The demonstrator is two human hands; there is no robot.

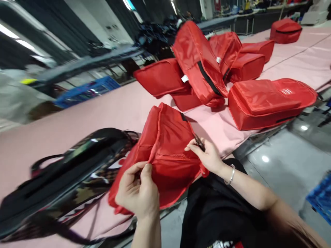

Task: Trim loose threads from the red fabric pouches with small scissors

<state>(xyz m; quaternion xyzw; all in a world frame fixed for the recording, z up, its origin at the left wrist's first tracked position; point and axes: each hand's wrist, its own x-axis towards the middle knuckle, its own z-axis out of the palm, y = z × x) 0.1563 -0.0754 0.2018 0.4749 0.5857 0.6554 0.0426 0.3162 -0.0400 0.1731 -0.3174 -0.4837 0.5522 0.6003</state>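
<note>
A red fabric bag (pixel 178 168) lies in front of me at the table's near edge, its inside and seams turned toward me. My left hand (pixel 141 189) pinches the bag's raised seam edge between thumb and fingers. My right hand (pixel 207 155) is closed around small dark thread snips (pixel 199 143), whose points stick up past the fingers. That hand is over the bag's right side, and its thumb and forefinger come together near the fabric. Whether they also grip a thread is too small to tell.
On the pink-covered table (pixel 103 113), a black patterned backpack (pixel 77 175) lies at left. A pile of red bags (pixel 199 69) is beyond, with another red bag (pixel 269 100) at right. Blue crates (pixel 88 91) stand behind the table and on the floor at right.
</note>
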